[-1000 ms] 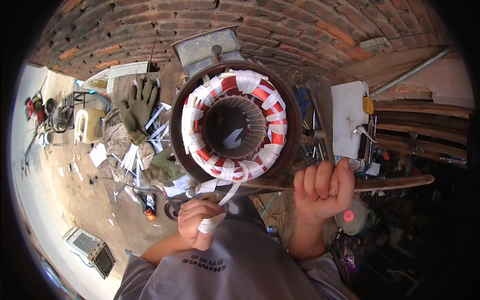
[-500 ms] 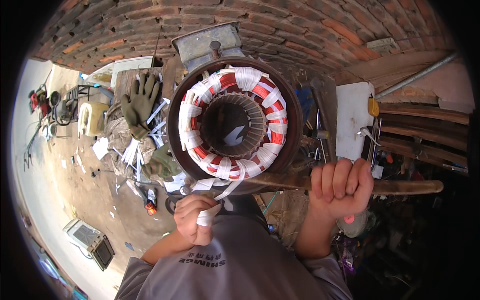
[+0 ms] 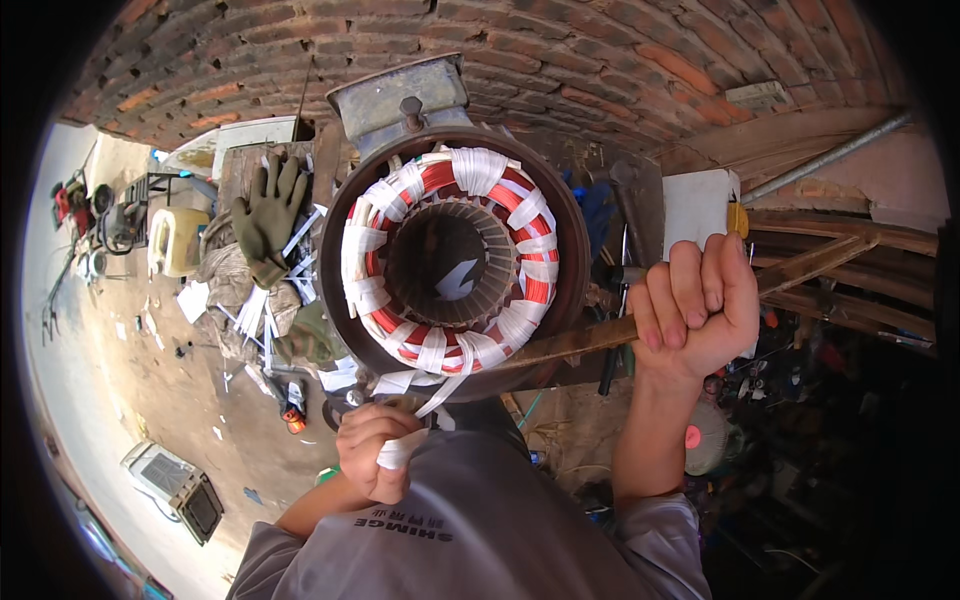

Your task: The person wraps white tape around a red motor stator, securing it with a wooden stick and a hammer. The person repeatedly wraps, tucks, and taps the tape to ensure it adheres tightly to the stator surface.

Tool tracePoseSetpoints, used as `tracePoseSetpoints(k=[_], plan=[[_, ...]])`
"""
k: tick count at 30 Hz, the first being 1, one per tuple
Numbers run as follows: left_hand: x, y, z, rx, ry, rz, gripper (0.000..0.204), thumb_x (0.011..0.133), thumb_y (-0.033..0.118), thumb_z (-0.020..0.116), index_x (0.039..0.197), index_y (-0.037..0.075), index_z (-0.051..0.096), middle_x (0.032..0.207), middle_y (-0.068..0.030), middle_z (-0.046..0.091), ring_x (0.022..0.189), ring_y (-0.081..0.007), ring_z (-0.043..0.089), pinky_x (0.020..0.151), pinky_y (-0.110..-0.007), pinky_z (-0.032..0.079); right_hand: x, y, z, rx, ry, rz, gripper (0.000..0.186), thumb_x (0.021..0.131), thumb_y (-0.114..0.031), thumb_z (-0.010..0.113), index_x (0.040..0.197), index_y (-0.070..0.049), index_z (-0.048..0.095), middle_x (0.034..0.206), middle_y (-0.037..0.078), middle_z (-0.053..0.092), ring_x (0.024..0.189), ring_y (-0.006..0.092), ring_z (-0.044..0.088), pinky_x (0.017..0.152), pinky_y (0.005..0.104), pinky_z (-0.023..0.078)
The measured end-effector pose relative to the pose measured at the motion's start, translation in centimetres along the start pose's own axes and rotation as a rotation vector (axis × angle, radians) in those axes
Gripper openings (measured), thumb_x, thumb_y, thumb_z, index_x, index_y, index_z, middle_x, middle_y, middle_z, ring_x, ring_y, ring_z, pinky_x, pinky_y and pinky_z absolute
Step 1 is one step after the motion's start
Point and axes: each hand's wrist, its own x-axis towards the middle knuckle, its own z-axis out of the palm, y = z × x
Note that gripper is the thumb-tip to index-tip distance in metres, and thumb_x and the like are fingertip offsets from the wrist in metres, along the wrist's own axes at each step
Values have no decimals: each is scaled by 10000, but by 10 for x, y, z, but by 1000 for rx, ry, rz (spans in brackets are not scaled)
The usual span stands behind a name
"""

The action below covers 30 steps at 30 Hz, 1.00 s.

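Note:
An electric motor stator (image 3: 583, 255) in a dark round housing faces me, its ring of red copper windings (image 3: 438, 178) bound with white cotton tape. From the near edge of the ring a length of white tape (image 3: 440, 397) runs taut to my left hand (image 3: 375, 455). That hand is closed on the tape, which also wraps round a finger. My right hand (image 3: 697, 308), in a fist, grips a flat brown wooden stick (image 3: 585, 341). The stick slants up to the right, and its inner end meets the near side of the windings. Whether its tip goes under the tape is hidden.
A green work glove (image 3: 268, 215), white paper strips (image 3: 258, 312) and rags lie left of the stator. Beyond stand a yellowish jug (image 3: 178, 242) and a brick wall (image 3: 560, 60). A white box (image 3: 698, 212) and a hammer (image 3: 628, 195) are at the right.
My right hand has moved up and away from me, swinging the stick's outer end upward. My left hand keeps its hold on the tape. The whole view has shifted slightly.

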Motion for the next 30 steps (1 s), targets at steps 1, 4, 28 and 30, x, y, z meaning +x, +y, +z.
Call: tracePoseSetpoints(k=[1, 4, 28, 30], plan=[[2, 1, -2, -8, -17, -8, 251, 895, 170, 544, 738, -14, 610, 697, -119, 649, 638, -270, 670, 564, -350, 532, 2, 1, 0, 0, -21, 8, 440, 1106, -289, 344, 680, -179, 357, 521, -31, 345, 338, 83, 250, 304, 254, 275], [-1, 1, -5, -23, -46, -29, 258, 900, 181, 553, 753, -15, 633, 710, -116, 661, 668, -270, 685, 603, -349, 549, 15, -1, 13, -41, -13, 66, 431, 1095, -287, 369, 678, -178, 360, 517, -31, 342, 339, 85, 255, 306, 257, 259], [1, 2, 2, 138, 2, 52, 279, 881, 183, 537, 718, -38, 584, 680, -151, 641, 592, -287, 654, 522, -347, 503, 45, -21, 37, -258, -93, 105, 497, 1087, -263, 455, 612, -174, 339, 496, -29, 336, 344, 87, 285, 312, 262, 261], [3, 2, 2, 142, -8, 42, 269, 897, 150, 525, 745, -59, 600, 689, -160, 636, 625, -299, 658, 554, -365, 519, 12, -39, 26, -70, -206, 22, 390, 1097, -260, 426, 733, -131, 374, 522, 2, 360, 351, 106, 319, 330, 267, 318]])
